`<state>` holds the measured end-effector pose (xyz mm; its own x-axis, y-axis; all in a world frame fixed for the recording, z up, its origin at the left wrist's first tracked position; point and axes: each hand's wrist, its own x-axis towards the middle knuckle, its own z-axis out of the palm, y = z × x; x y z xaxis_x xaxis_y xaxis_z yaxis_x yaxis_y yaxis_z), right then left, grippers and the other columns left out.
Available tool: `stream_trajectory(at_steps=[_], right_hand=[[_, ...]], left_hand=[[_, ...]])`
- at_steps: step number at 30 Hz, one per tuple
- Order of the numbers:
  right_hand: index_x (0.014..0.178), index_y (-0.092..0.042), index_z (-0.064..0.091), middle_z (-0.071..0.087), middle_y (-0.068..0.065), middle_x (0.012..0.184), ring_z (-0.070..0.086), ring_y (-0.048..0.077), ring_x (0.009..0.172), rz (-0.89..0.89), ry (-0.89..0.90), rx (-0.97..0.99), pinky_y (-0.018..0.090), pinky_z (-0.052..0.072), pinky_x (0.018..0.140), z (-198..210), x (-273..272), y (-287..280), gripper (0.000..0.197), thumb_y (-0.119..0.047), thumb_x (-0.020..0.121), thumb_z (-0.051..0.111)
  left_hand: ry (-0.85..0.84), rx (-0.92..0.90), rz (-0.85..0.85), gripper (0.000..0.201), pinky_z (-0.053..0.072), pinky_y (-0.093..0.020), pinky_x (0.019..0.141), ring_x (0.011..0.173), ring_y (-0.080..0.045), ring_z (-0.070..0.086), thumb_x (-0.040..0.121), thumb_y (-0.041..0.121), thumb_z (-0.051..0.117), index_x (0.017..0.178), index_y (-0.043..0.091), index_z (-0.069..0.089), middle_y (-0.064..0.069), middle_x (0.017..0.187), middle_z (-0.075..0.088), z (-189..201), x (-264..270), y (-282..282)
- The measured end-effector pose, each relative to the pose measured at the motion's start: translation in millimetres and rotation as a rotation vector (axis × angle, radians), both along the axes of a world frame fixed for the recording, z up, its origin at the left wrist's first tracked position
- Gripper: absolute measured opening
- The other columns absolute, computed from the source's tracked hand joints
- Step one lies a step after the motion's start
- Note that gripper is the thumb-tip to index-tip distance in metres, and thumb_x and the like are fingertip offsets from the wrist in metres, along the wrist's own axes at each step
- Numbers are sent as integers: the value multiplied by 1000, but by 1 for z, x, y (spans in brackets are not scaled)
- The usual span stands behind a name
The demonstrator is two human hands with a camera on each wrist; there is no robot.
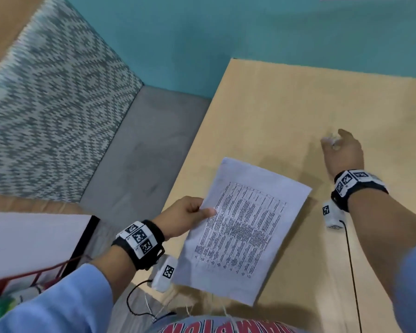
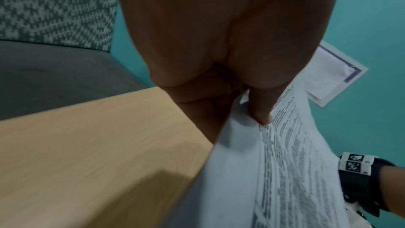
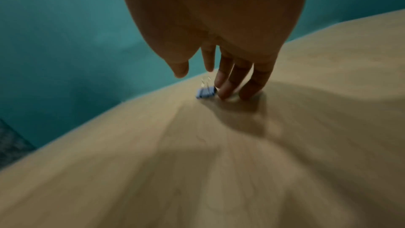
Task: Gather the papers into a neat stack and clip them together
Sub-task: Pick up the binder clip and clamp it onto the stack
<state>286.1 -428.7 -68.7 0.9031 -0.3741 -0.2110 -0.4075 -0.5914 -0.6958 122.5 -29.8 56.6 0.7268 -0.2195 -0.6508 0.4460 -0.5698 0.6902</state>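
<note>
A person's left hand (image 1: 185, 216) pinches the printed papers (image 1: 240, 231) by their left edge, thumb on top, fingers (image 2: 260, 108) curled round the sheets, holding them over the near left part of the wooden surface (image 1: 286, 111). The right hand (image 1: 344, 150) reaches toward the far right of the surface, its fingers (image 3: 228, 82) extended and spread, their tips touching the wood just beside a small blue binder clip (image 3: 205, 92), which they do not grip.
</note>
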Motion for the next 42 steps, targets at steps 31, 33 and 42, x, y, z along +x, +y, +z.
stream_trajectory(at_steps=[31, 33, 42], right_hand=[[108, -15, 80, 83, 5, 98, 76, 9, 82, -9, -319, 680, 15, 58, 86, 249, -299, -20, 41, 10, 77, 83], [109, -16, 81, 83, 5, 96, 78, 10, 84, 23, -362, 627, 16, 59, 88, 264, -314, -13, 40, 8, 77, 84], [104, -25, 81, 78, -17, 96, 70, 6, 89, 129, -650, 96, 18, 54, 79, 316, -351, -1, 28, -14, 79, 89]], left_hand=[[-387, -106, -162, 50, 46, -35, 73, 77, -14, 57, 101, 53, 60, 87, 6, 69, -18, 80, 67, 56, -43, -88], [-472, -70, -215, 50, 49, -36, 70, 76, -12, 54, 101, 59, 57, 93, 11, 71, -15, 78, 67, 67, -52, -93], [-793, 29, -341, 57, 38, -11, 59, 60, 7, 53, 107, 20, 60, 80, 71, 60, 30, 65, 60, 133, -86, -96]])
